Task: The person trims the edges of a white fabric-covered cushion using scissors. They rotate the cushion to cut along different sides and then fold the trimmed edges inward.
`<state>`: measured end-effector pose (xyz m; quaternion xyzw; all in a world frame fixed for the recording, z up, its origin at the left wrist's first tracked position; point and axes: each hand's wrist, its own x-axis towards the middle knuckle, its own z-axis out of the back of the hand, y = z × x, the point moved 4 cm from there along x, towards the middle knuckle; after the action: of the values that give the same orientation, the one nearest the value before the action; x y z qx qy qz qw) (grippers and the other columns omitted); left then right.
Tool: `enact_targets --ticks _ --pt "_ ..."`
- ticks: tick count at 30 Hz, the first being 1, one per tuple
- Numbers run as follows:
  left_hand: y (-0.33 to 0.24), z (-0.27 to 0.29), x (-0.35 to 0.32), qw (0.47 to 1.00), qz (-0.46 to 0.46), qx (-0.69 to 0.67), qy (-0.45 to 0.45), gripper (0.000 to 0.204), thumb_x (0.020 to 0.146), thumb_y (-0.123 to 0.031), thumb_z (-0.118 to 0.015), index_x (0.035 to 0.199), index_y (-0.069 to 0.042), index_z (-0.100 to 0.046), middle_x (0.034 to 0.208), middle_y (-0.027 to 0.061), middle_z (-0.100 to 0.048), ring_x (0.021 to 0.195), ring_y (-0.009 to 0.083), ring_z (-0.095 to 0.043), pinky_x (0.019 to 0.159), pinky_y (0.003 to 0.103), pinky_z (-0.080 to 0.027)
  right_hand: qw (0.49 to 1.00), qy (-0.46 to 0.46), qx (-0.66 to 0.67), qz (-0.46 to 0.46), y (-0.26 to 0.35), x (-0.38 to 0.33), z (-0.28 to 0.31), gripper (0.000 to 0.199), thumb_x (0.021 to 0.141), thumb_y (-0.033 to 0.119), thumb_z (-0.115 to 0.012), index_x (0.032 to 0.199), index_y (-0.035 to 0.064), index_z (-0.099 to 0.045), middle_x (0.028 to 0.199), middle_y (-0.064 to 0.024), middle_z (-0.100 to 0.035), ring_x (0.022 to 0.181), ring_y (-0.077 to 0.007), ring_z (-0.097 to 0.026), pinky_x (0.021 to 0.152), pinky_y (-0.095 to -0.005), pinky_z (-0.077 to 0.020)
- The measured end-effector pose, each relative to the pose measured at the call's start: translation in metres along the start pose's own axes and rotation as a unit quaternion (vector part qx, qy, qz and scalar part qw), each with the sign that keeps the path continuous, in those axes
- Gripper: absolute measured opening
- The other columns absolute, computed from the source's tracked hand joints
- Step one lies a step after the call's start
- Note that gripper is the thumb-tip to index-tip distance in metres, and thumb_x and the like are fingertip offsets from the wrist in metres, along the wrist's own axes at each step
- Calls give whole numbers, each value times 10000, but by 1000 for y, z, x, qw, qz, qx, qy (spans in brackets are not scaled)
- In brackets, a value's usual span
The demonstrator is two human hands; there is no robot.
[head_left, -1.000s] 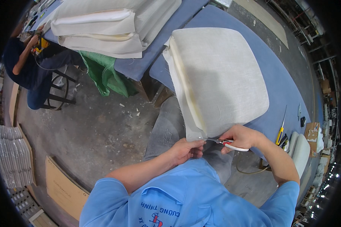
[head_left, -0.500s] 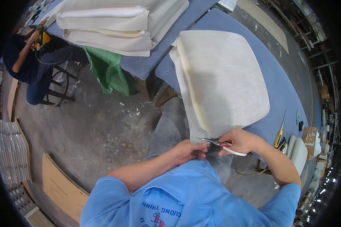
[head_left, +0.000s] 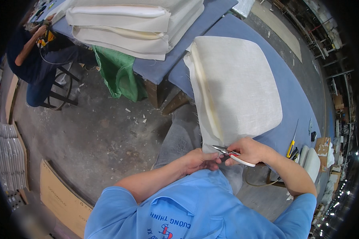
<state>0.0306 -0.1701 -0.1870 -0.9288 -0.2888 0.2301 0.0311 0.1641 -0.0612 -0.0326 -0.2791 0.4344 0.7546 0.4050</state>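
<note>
A light cream fabric-covered cushion point(head_left: 243, 83) lies on the blue-topped table in front of me, its loose flap and pale foam strip along the left side. At the cushion's near left corner, my left hand point(head_left: 201, 160) is closed, thumb and fingers pinching the edge of the fabric flap point(head_left: 210, 149). My right hand point(head_left: 246, 149) grips scissors point(head_left: 242, 160) with white and red handles. Their blades point left, over the flap's corner and just above my left fingertips. Whether the blades touch the cloth, I cannot tell.
Several similar cushions point(head_left: 117, 42) are stacked on the far left table, with a green sack point(head_left: 117, 75) hanging below. A yellow-handled screwdriver point(head_left: 291, 148) lies at the right table edge. At the far left sits a person point(head_left: 26, 59) holding a yellow tool. Cardboard point(head_left: 62, 195) stands at lower left.
The scissors' handles are spread wider than before, with their lower loop lower. My left hand keeps its place at the cushion's corner. The whole view has shifted slightly.
</note>
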Motion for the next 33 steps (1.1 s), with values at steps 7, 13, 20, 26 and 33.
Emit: enact_targets --ticks 7,13,20,26,33 --pt "-3 -2 -7 999 14 33 -25 348 977 -220 -741 1257 -26 -669 1041 89 -722 851 212 -706 789 344 -601 997 28 -67 -25 18 14 -2 639 831 635 -770 995 18 -750 814 -206 -698 786 -348 -683 710 -422 -517" --pt "0 -6 -8 995 15 90 -51 278 971 -153 -739 1189 15 -700 1019 117 -737 868 229 -729 792 356 -609 999 -2 -9 35 11 5 -14 566 859 538 -798 1077 21 -725 831 -169 -690 753 -282 -651 683 -392 -509" --pt "7 21 -17 991 -27 120 -56 302 999 -144 -685 1238 40 -674 1127 165 -738 978 258 -732 885 366 -601 985 -9 159 72 1 -53 -56 579 859 517 -824 1188 57 -705 852 -94 -692 749 -182 -615 687 -333 -502" --pt "-16 20 -20 990 -110 -57 -70 321 1026 -170 -649 1296 3 -623 1273 109 -672 1160 282 -668 963 425 -559 936 -65 336 79 -26 -72 -111 495 859 340 -873 1229 55 -709 814 8 -637 735 -53 -541 647 -244 -450" --pt "-22 27 -29 985 -130 -4 -114 306 1023 -187 -660 1275 -16 -625 1211 102 -697 993 252 -698 919 417 -567 925 -115 353 83 -47 -77 -106 443 857 218 -874 1228 40 -710 822 13 -627 748 -37 -530 653 -233 -457"
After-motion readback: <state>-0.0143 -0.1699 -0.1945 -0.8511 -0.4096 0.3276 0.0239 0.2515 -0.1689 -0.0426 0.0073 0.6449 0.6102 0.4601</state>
